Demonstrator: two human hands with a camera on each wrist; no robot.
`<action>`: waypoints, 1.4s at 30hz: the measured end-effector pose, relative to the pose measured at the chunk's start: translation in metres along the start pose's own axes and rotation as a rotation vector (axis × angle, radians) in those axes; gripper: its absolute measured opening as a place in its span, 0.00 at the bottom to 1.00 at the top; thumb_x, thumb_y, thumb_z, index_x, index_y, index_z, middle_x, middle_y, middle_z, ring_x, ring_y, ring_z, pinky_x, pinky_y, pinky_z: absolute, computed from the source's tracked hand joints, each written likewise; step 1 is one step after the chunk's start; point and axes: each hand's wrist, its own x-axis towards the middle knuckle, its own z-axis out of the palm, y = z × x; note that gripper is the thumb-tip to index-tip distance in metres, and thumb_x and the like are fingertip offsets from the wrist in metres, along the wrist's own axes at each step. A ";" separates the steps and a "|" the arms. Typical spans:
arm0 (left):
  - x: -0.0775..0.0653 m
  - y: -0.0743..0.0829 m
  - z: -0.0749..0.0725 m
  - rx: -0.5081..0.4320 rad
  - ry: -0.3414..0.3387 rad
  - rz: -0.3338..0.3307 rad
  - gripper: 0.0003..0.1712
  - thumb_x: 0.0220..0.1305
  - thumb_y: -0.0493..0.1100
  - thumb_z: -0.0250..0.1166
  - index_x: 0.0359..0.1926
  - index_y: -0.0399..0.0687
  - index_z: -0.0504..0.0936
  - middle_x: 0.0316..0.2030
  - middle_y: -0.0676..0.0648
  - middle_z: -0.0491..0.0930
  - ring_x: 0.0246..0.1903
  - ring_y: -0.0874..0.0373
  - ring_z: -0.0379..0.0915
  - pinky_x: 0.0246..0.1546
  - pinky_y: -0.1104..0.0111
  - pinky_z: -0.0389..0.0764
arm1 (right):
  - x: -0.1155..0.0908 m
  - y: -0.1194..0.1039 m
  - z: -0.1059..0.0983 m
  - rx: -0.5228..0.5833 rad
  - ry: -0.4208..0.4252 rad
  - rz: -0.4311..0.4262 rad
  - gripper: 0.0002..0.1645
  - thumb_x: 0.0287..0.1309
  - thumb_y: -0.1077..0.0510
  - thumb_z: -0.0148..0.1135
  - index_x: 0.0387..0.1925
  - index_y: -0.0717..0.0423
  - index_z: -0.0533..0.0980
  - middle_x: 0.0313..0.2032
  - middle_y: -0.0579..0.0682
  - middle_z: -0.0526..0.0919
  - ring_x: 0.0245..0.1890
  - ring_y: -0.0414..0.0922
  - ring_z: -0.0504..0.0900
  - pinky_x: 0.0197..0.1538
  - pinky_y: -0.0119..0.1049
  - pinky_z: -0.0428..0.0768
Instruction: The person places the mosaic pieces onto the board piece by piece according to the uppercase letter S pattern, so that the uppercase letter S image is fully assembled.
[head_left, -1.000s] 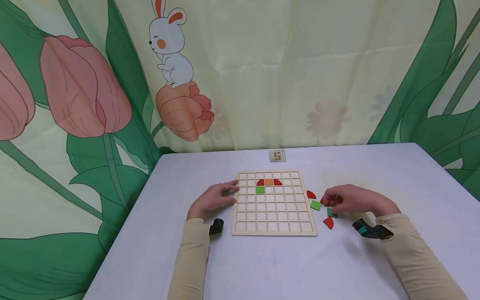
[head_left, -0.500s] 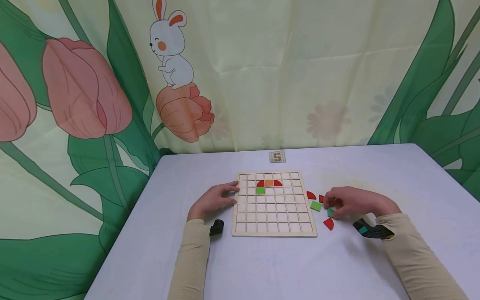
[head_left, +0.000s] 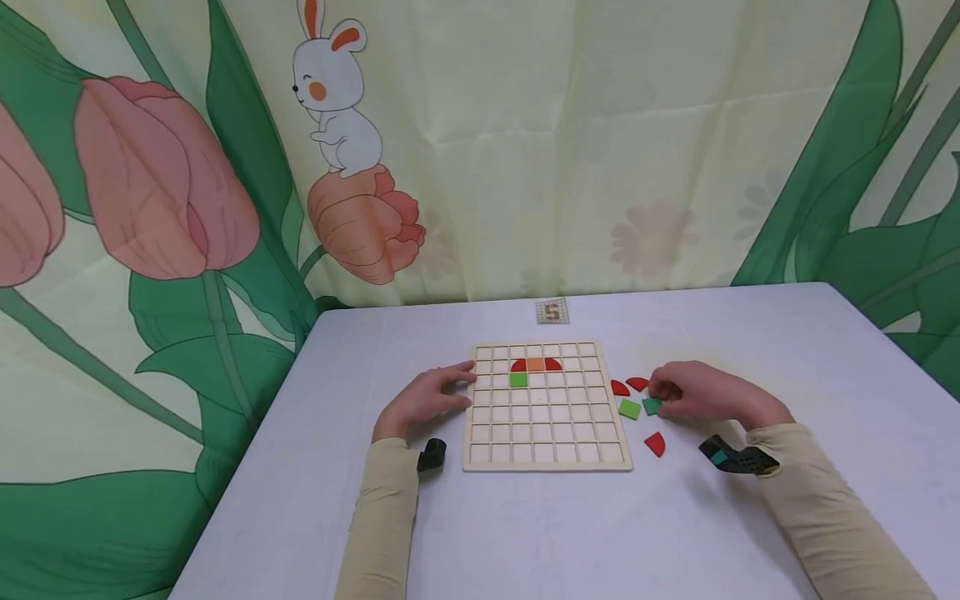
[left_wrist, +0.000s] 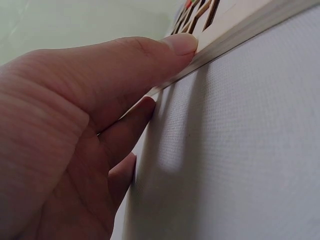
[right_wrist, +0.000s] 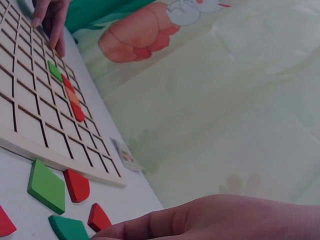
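Note:
My left hand (head_left: 425,400) rests at the left edge of a wooden grid board (head_left: 550,467). Its thumb and fingertips touch the frame, as the left wrist view shows. Set in the board are a light green square (head_left: 518,380), an orange square (head_left: 536,364) and a red quarter-round (head_left: 552,364) on each side of the orange. Right of the board, my right hand (head_left: 705,390) has curled fingers and pinches the edge of a dark green square tile (head_left: 651,406), low at the table. Its far fingertips are partly hidden.
Loose red quarter-rounds (head_left: 655,444) and a light green square tile (head_left: 629,408) lie between the board and my right hand. A small pattern card (head_left: 552,312) lies behind the board. A printed curtain (head_left: 510,167) hangs at the table's back edge.
My right hand has moved slightly away from me and leftward, and the dark green tile has moved with it. A red quarter-round beside it has shifted away too. The left hand stays put.

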 end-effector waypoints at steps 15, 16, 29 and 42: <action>0.000 0.003 0.000 -0.007 0.000 -0.021 0.24 0.60 0.43 0.70 0.59 0.50 0.80 0.69 0.58 0.65 0.71 0.55 0.55 0.70 0.58 0.59 | 0.005 -0.009 0.004 -0.036 0.076 -0.029 0.15 0.50 0.56 0.75 0.40 0.55 0.81 0.34 0.45 0.77 0.34 0.43 0.73 0.36 0.34 0.78; 0.001 0.003 0.000 -0.009 -0.001 -0.022 0.24 0.60 0.43 0.70 0.59 0.50 0.80 0.69 0.58 0.65 0.71 0.55 0.55 0.70 0.58 0.59 | 0.005 -0.009 0.004 -0.037 0.077 -0.030 0.15 0.51 0.57 0.74 0.40 0.55 0.81 0.35 0.45 0.77 0.35 0.43 0.73 0.37 0.34 0.78; 0.000 0.004 -0.001 -0.025 -0.005 -0.021 0.24 0.60 0.41 0.70 0.59 0.49 0.80 0.70 0.57 0.65 0.71 0.54 0.55 0.69 0.57 0.59 | 0.003 -0.008 0.005 -0.029 0.088 -0.105 0.13 0.53 0.59 0.72 0.42 0.54 0.82 0.39 0.45 0.79 0.37 0.43 0.74 0.40 0.37 0.80; -0.002 0.003 -0.002 -0.027 -0.003 -0.026 0.24 0.61 0.42 0.70 0.59 0.49 0.80 0.70 0.57 0.65 0.71 0.54 0.55 0.69 0.57 0.59 | -0.003 -0.016 -0.004 -0.074 0.064 -0.079 0.10 0.53 0.64 0.69 0.39 0.54 0.84 0.42 0.49 0.78 0.42 0.48 0.77 0.44 0.42 0.82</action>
